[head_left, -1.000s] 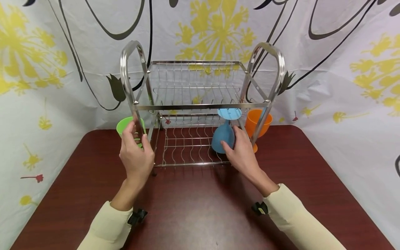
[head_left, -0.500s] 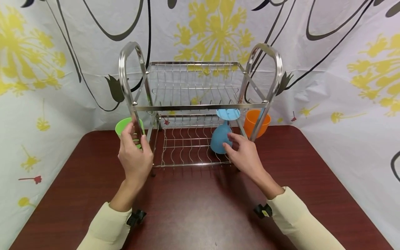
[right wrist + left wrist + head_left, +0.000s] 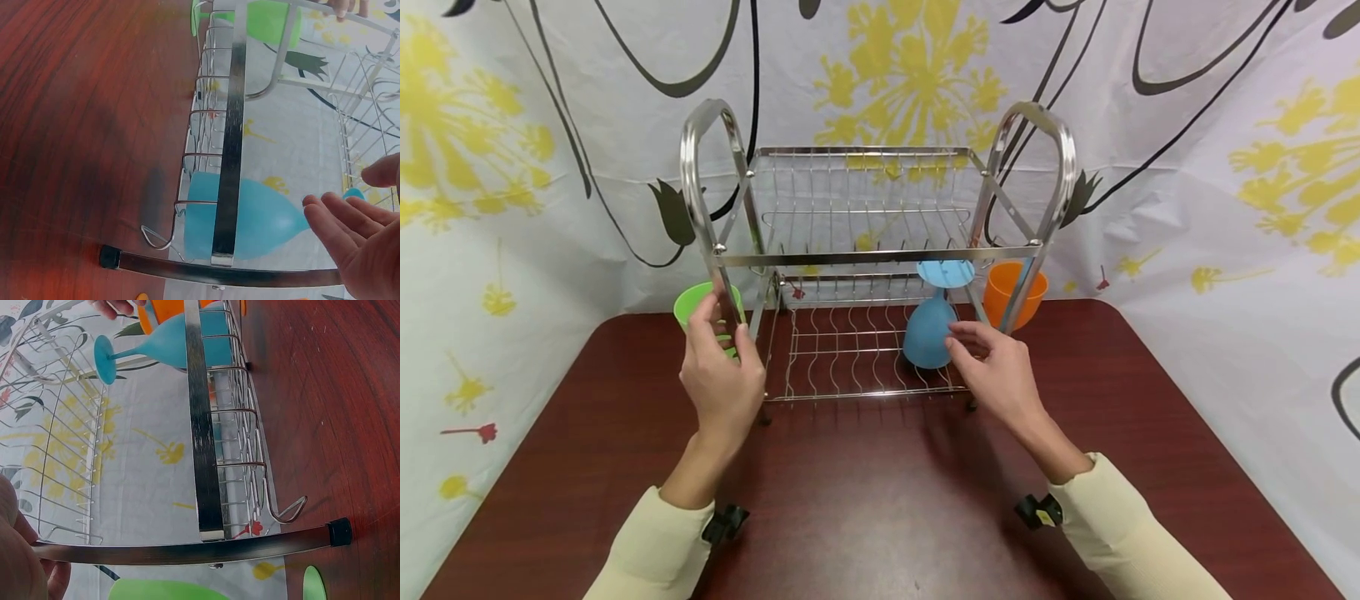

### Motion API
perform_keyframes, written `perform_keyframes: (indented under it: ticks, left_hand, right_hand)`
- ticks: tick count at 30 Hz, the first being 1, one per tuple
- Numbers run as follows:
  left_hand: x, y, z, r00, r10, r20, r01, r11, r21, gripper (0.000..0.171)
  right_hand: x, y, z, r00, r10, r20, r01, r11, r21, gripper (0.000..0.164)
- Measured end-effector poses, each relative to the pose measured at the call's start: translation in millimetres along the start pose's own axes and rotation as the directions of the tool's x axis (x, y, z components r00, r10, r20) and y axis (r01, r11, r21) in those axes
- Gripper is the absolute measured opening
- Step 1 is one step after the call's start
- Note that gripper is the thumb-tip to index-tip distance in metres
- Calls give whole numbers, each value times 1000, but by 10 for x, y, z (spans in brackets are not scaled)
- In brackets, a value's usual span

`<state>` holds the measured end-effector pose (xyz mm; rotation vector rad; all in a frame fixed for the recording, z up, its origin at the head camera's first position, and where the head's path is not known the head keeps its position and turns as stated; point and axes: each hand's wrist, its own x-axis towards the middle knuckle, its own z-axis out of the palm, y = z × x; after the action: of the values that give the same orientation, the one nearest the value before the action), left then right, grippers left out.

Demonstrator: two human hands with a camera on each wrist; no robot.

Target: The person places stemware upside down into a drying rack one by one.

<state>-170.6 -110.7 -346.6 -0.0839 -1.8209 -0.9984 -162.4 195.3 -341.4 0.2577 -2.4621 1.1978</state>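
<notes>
A two-tier metal dish rack (image 3: 880, 257) stands on the table, its left front leg gripped by my left hand (image 3: 722, 379); thumb and fingers lie on either side of that leg in the left wrist view. Upside down on the lower tier sits a blue plastic goblet (image 3: 927, 340), bowl on the wires and its foot just under the upper tier. My right hand (image 3: 1000, 375) is beside the goblet, fingers loosely extended and holding nothing. In the right wrist view, its fingertips (image 3: 312, 203) overlap the goblet where bowl meets stem.
A green goblet (image 3: 688, 304) stands behind the rack's left leg, partly hidden by my left hand. At the right, an orange goblet (image 3: 1015, 292) is partly covered by the rack's leg. The dark red table (image 3: 865, 500) meets a patterned sheet (image 3: 820, 75) behind.
My right hand has loosened from the blue goblet and drawn back slightly to the right and toward me. The goblet stays upside down on the lower tier. The left hand keeps its hold.
</notes>
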Motion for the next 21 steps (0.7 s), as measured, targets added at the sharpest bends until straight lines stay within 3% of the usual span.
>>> perform_keyframes:
  ticks: [3, 11, 21]
  left_hand:
    - [8, 5, 2, 1000, 2, -1, -2, 1000, -1, 40]
    - [4, 9, -6, 1000, -2, 3, 2, 1000, 10, 39]
    - [1, 14, -18, 1000, -14, 2, 14, 999, 28, 37]
  right_hand:
    - [2, 2, -24, 999, -2, -36, 3, 1000, 15, 27]
    - [-2, 34, -70, 996, 0, -93, 16, 985, 171, 23]
    - [-33, -7, -163, 974, -46, -222, 96, 971, 220, 18]
